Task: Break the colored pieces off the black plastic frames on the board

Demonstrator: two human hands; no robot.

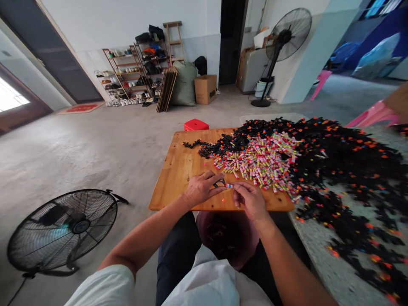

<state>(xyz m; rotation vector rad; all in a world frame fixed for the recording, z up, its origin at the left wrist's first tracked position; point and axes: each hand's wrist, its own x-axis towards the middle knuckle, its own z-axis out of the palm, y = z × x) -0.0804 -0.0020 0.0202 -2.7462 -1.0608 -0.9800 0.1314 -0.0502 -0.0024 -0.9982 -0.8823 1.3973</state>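
My left hand [200, 188] pinches a small black clip part [219, 183] over the near edge of a wooden board [178, 170]. My right hand [249, 199] holds a small pink and coloured tube piece [229, 185] against that black part, fingertips meeting between the hands. Just beyond lies a heap of many small colourful tubes [261, 161]. Behind and to the right spreads a big pile of black clips with orange tips [334, 157]. A pinkish bowl [228, 238] with dark pieces sits in my lap under the hands.
A floor fan [63, 229] lies at lower left. A red stool [196, 124] stands beyond the board. Far back are shoe racks [130, 76], a cardboard box [205, 88], a sack and a standing fan [283, 38]. Pink chairs [372, 112] stand at right.
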